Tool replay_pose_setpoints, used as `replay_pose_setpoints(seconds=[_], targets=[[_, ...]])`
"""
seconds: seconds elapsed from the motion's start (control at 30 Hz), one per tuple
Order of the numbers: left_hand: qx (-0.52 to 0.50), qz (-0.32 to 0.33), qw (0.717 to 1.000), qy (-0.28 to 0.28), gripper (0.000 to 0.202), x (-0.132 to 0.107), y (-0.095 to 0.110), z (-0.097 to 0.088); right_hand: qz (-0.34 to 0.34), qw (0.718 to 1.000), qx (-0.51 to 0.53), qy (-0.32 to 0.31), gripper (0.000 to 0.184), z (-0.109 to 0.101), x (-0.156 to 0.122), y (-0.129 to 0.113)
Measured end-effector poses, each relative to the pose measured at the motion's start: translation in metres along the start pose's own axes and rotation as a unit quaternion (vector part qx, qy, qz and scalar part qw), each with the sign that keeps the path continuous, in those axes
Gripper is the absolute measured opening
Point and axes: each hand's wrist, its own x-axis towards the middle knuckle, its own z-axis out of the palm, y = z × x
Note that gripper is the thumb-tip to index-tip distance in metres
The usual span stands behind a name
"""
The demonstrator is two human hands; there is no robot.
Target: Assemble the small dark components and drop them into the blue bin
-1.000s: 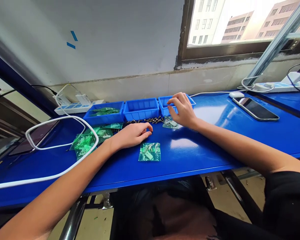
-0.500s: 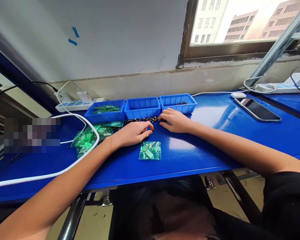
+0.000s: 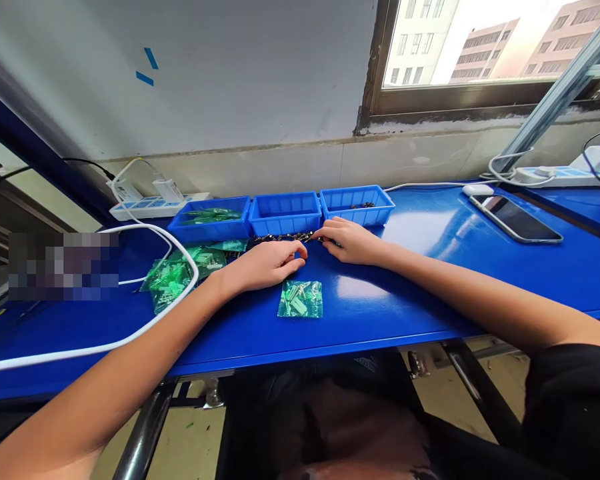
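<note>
My right hand (image 3: 349,241) reaches to the right end of a row of small dark and shiny metal pieces, perhaps screws (image 3: 286,237). Its fingers are bent together at the tips; anything pinched there is too small to make out. My left hand (image 3: 266,265) rests on the blue table, left of my right hand. Thumb and forefinger are apart with nothing visible between them; the other fingers are partly hidden. Closer to me lies a green clear sachet (image 3: 300,299) with small pale parts inside. More filled green sachets (image 3: 173,273) are heaped by my left forearm.
Behind the metal pieces stand three blue bins: the left bin (image 3: 207,232) holds green sachets, the middle bin (image 3: 285,221) shows a bare floor, and the right bin (image 3: 375,217) has a few dark bits. A white cable (image 3: 130,337) loops over the left side. A phone (image 3: 517,219) lies right.
My right hand has shifted slightly left along the metal pieces, its fingertips drawing closer together. My left hand has stayed nearly in place.
</note>
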Motion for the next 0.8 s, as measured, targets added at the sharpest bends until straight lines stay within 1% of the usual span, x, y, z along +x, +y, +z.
replay_pose_setpoints(seconds=[0.13,0.27,0.4,0.53,0.6,0.67,0.73,0.8], targets=[[-0.003,0.004,1.0,0.002,0.027,0.0,-0.001,0.001,0.002,1.0,-0.003,-0.014,0.022,-0.001,0.0,0.0],[-0.002,0.002,1.0,0.001,0.028,0.001,-0.002,0.001,0.008,1.0,-0.002,-0.006,0.02,0.001,0.0,0.0],[0.001,-0.003,1.0,-0.001,0.026,0.001,-0.001,0.0,0.0,1.0,-0.001,0.03,0.02,0.001,-0.001,-0.001],[0.003,0.006,1.0,-0.001,0.026,0.001,-0.001,0.001,-0.032,0.996,-0.002,0.08,0.017,-0.002,-0.003,-0.019],[0.008,0.018,1.0,0.004,0.025,0.002,-0.003,0.002,-0.071,0.995,-0.007,0.068,0.017,-0.001,-0.003,-0.031],[0.012,0.028,0.999,0.012,0.025,0.002,-0.006,0.004,-0.107,0.993,-0.012,0.041,0.016,0.001,-0.004,-0.041],[0.014,0.034,0.999,0.015,0.024,0.002,-0.008,0.005,-0.116,0.993,-0.014,0.027,0.015,0.004,-0.004,-0.045],[0.012,0.036,0.999,0.012,0.022,0.002,-0.008,0.005,-0.109,0.994,-0.013,0.025,0.015,0.006,-0.004,-0.044]])
